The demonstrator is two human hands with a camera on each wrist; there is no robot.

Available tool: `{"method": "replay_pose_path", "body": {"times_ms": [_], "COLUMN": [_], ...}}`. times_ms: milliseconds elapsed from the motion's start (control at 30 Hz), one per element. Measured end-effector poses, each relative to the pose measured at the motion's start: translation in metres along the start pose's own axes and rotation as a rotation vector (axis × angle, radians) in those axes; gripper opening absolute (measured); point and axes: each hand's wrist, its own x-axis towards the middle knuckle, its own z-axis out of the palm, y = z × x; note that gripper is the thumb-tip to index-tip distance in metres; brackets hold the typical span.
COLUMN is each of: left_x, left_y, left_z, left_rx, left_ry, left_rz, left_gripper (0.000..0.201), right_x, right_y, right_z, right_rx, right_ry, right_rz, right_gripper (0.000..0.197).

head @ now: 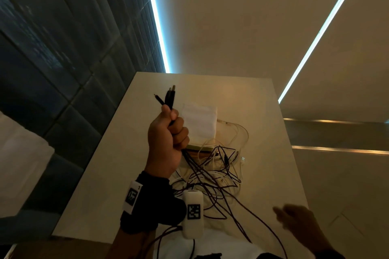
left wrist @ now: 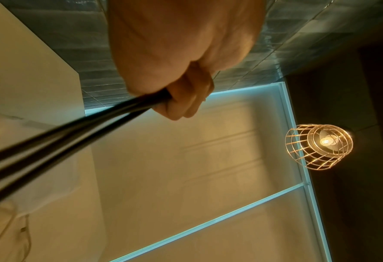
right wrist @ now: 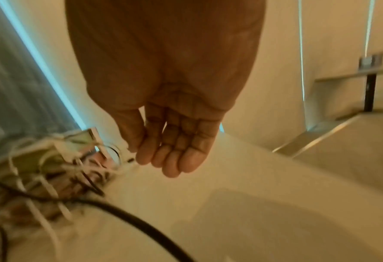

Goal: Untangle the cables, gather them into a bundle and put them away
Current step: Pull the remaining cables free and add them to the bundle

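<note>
My left hand [head: 168,132] is raised above the white table [head: 117,153] in a fist, gripping several black cables [head: 170,96] whose plug ends stick up above the thumb. The wrist view shows the black cables [left wrist: 73,134] running taut out of the left hand [left wrist: 181,99]. They trail down into a tangle of black and white cables [head: 214,174] on the table. My right hand [head: 294,216] hovers blurred over the table's near right corner, fingers straight and holding nothing. Its wrist view shows the right hand [right wrist: 172,152] open above the table, with the cable tangle [right wrist: 51,168] to its left.
A white cloth or pouch [head: 200,122] lies on the table behind the tangle, over a flat box [head: 202,147]. Dark tiled wall [head: 52,59] stands left. A wire cage lamp [left wrist: 318,147] hangs overhead. Metal rails [head: 336,134] run at the right.
</note>
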Motion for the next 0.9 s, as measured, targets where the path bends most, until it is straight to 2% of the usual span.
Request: {"method": "replay_pose_path", "body": {"times_ms": [100, 167, 267, 367, 467, 567, 633, 767, 900], "left_x": [-0.003, -0.004, -0.005, -0.005, -0.006, -0.004, -0.003, -0.004, -0.005], "left_y": [-0.009, -0.011, -0.014, -0.017, -0.020, -0.024, -0.029, -0.041, -0.045], "left_z": [0.001, 0.002, 0.004, 0.005, 0.002, 0.000, 0.002, 0.013, 0.018], "left_rx": [0.015, 0.020, 0.063, 0.122, 0.165, 0.206, 0.258, 0.438, 0.594], "left_ry": [-0.008, -0.011, 0.000, 0.017, 0.027, 0.028, 0.041, 0.009, -0.012], "left_rz": [-0.022, -0.030, -0.020, -0.003, -0.009, -0.029, -0.050, -0.066, -0.059], "left_gripper": [0.039, 0.039, 0.039, 0.039, 0.036, 0.032, 0.028, 0.020, 0.010], "right_x": [0.035, 0.058, 0.072, 0.078, 0.073, 0.058, 0.041, 0.000, -0.029], "right_y": [-0.053, -0.076, -0.096, -0.102, -0.104, -0.121, -0.144, -0.195, -0.231], "right_z": [0.015, 0.029, 0.045, 0.056, 0.054, 0.033, 0.015, -0.009, -0.011], "right_rx": [0.200, 0.256, 0.354, 0.467, 0.641, 0.812, 0.812, 0.841, 0.840], "right_ry": [-0.016, -0.071, -0.152, -0.139, -0.067, 0.016, 0.029, -0.123, -0.240], "right_rz": [-0.106, -0.063, 0.069, 0.122, 0.075, -0.045, -0.198, -0.486, -0.620], "right_gripper": [0.029, 0.026, 0.031, 0.025, 0.015, 0.017, 0.017, 0.022, 0.022]}}
